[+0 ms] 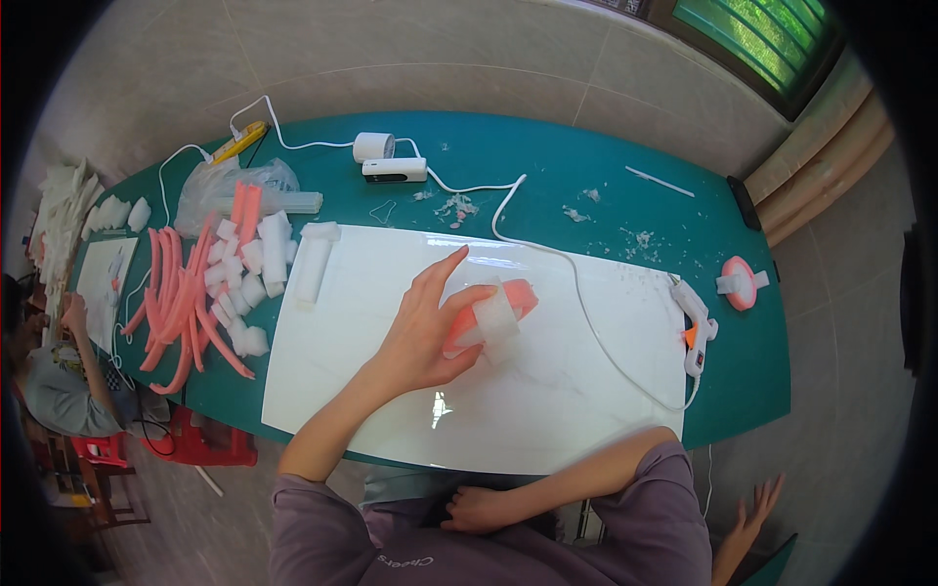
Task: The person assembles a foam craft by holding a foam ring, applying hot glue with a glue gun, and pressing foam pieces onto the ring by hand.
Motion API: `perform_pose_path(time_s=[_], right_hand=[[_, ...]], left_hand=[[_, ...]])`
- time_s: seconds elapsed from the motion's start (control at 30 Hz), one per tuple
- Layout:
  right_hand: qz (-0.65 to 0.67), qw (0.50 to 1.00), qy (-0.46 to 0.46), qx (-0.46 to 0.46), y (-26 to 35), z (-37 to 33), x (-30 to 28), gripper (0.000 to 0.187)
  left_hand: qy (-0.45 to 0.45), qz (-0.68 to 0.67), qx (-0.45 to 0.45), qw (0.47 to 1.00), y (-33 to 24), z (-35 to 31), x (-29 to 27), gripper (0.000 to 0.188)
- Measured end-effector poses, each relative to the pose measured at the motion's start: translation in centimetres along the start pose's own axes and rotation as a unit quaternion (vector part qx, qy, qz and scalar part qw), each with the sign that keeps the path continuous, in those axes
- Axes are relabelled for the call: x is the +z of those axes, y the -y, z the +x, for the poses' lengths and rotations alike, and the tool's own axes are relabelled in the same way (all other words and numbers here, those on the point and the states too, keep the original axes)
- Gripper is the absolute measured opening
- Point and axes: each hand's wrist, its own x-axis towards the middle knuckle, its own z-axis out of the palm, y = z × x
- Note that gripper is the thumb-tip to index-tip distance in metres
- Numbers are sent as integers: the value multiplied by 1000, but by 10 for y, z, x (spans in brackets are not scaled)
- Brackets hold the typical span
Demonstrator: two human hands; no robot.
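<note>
My left hand (425,322) grips a pink foam piece (518,293) with a white foam band (496,317) around it, held just above the white board (547,410); the index finger points up. Away from the table, my right hand (477,510) rests against my lap with its fingers curled and nothing visible in it. A white glue gun (696,327) lies at the board's right edge, its cord looping across the board.
Pink foam strips (181,298) and white foam blocks (256,264) are heaped at the left of the green table (547,166). A pink-and-white ring (740,282) sits at the right. Another person's hand (752,508) shows lower right; a seated person (59,371) is at the left.
</note>
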Motion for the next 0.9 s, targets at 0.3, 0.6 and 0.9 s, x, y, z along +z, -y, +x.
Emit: perform_pose_path(time_s=[0.3, 0.6, 0.9], right_hand=[[7, 1000, -6, -9, -1, 3, 7, 22], [-37, 999, -2, -8, 1, 2, 3, 20], [-29, 1000, 5, -9, -1, -1, 0, 21]], left_hand=[[-4, 2, -1, 1000, 0, 0, 0, 65], [6, 13, 3, 1000, 0, 0, -1, 66], [33, 27, -64, 997, -6, -5, -5, 58]])
